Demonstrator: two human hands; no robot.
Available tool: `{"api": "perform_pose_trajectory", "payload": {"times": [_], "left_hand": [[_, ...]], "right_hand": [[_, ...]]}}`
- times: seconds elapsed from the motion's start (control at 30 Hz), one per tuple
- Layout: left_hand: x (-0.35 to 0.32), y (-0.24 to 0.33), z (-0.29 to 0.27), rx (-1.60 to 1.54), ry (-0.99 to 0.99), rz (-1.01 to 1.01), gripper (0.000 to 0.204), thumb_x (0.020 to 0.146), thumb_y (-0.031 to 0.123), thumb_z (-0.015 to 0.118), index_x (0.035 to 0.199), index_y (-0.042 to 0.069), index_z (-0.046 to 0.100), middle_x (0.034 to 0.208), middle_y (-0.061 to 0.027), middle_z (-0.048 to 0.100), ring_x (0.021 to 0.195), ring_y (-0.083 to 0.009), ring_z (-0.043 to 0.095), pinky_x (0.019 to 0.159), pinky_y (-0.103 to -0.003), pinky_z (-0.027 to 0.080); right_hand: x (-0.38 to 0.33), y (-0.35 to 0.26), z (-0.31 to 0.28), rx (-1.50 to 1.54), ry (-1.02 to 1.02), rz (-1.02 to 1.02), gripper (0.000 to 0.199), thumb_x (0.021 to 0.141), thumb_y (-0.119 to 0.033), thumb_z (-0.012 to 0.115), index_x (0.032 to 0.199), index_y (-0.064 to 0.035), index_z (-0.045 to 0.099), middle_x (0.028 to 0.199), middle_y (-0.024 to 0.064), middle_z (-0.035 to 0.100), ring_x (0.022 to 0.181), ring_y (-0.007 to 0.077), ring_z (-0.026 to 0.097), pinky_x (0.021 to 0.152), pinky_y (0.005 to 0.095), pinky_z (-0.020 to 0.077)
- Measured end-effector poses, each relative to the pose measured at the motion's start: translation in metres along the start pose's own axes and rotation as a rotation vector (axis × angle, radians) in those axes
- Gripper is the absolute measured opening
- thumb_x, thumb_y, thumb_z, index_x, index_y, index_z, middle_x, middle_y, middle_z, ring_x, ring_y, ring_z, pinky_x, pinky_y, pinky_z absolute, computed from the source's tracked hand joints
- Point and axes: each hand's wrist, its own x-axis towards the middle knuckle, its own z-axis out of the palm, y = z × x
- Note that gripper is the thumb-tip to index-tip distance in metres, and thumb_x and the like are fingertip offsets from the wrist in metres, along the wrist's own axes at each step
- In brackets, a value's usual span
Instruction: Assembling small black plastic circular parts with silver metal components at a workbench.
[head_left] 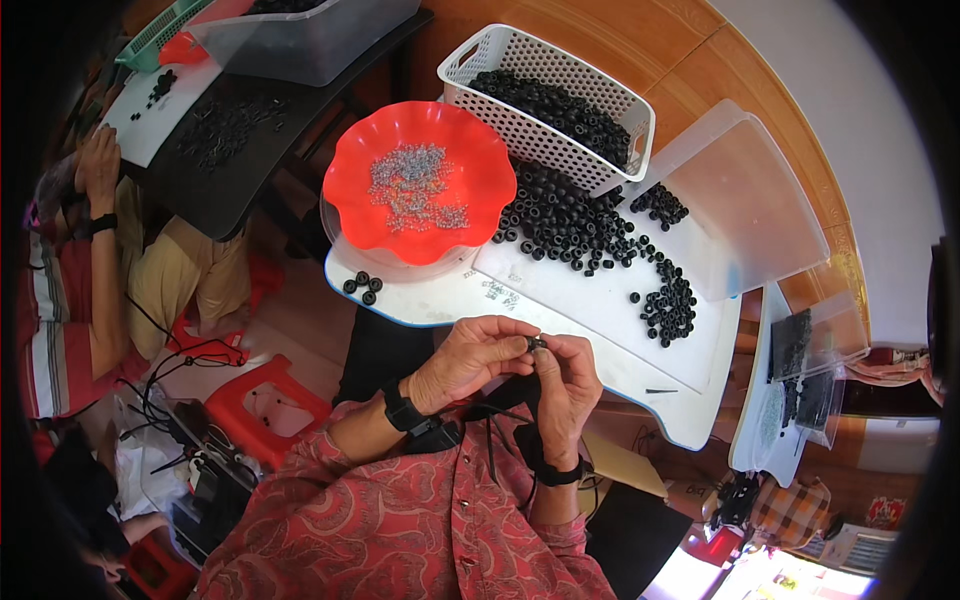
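The left hand and right hand meet near the desk's near edge, fingertips pinching one black ring between them, each grip narrow on it. Loose rings lie farther off, right of the red bowl.

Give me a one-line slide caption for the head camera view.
Both hands, left hand and right hand, pinch one small black ring near a red bowl of tiny metal pieces.
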Motion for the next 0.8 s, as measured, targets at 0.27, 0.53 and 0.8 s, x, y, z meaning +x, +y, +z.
{"api": "perform_pose_trajectory", "payload": {"times": [0.27,0.53,0.8], "left_hand": [[-0.002,0.006,0.013,0.091,-0.011,0.015,0.032,0.094,0.002,0.058,0.125,-0.005,0.057,0.112,-0.0177,0.066,0.097,-0.0219,0.068,0.090,-0.032,0.056],[-0.002,0.006,0.015,0.109,0.012,0.016,0.032,0.095,0.003,0.059,0.125,-0.006,0.057,0.108,-0.0147,0.067,0.092,-0.0186,0.068,0.086,-0.029,0.057],[-0.001,0.006,0.015,0.053,0.021,-0.005,0.031,0.095,0.004,0.059,0.124,-0.006,0.058,0.106,-0.0143,0.067,0.090,-0.0183,0.069,0.085,-0.030,0.058]], "right_hand": [[0.002,-0.004,-0.004,-0.059,0.022,-0.030,0.012,0.088,0.008,0.061,0.098,0.0026,0.065,0.098,0.0042,0.059,0.090,0.0114,0.056,0.082,0.0239,0.0451],[0.000,0.001,-0.006,-0.038,0.014,-0.006,0.011,0.088,0.007,0.061,0.098,0.0027,0.064,0.098,0.0040,0.059,0.090,0.0110,0.056,0.083,0.0238,0.0450],[0.001,0.000,-0.005,0.007,0.036,0.030,0.010,0.089,0.005,0.061,0.098,0.0021,0.064,0.097,0.0031,0.058,0.090,0.0108,0.056,0.082,0.0238,0.0450]]}}
